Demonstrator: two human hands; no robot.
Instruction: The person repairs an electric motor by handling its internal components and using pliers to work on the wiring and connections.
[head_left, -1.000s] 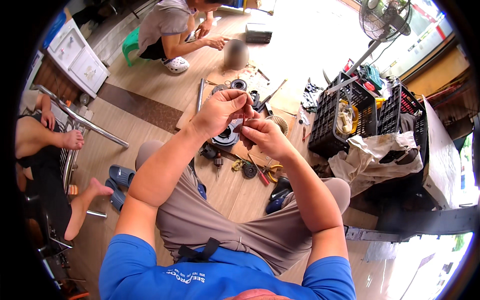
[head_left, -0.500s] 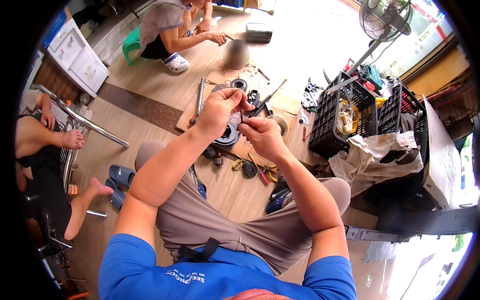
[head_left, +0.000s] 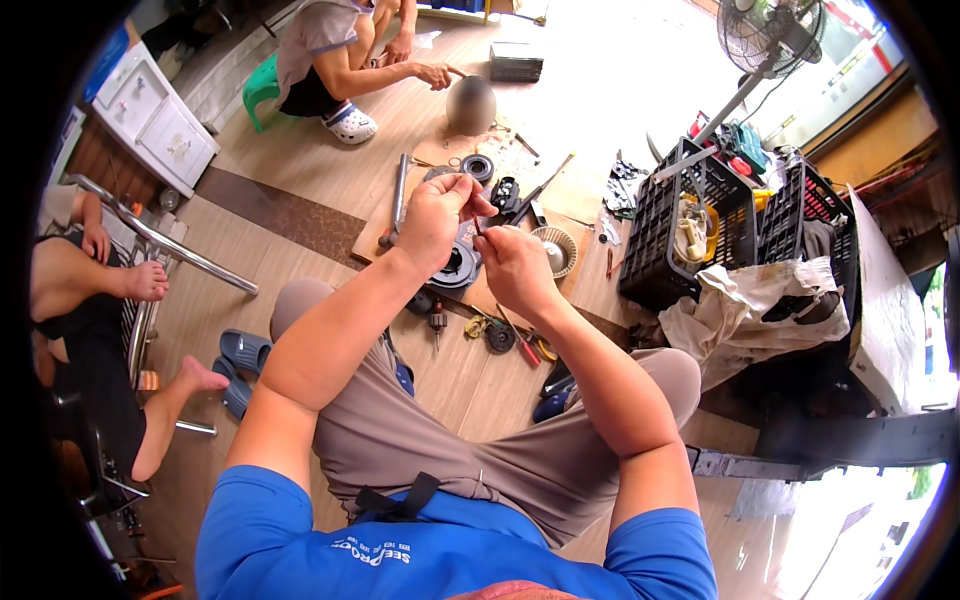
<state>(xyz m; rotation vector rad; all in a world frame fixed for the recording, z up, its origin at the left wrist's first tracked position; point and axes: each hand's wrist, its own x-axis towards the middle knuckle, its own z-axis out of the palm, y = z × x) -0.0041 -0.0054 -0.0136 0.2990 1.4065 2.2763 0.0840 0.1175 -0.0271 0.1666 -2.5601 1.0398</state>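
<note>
Above the parts on the floor, my left hand [head_left: 436, 226] pinches the upper end of a thin, dark red wire-like piece [head_left: 476, 224]. Fingertips of my right hand [head_left: 517, 268] close on its lower end. Exactly what the piece is cannot be made out at this size. Below my hands is a round motor-like part with a ring-shaped opening [head_left: 456, 268], partly covered by my left hand. Just right of my right hand lies a pale finned fan wheel [head_left: 556, 250]. A dark ring-shaped part [head_left: 477, 168] sits beyond my fingers.
A wooden board [head_left: 425, 155] bears the parts and a hammer [head_left: 399, 200]. Nearer lie a drill-like tool [head_left: 437, 318] and a red-handled screwdriver [head_left: 527, 350]. Black crates [head_left: 655, 240] and a standing fan [head_left: 765, 45] are at right. Other people sit far left and at left.
My right hand has shifted slightly left and turned, its fingers more curled against the thin piece. My left hand has stayed nearly in place, still pinching.
</note>
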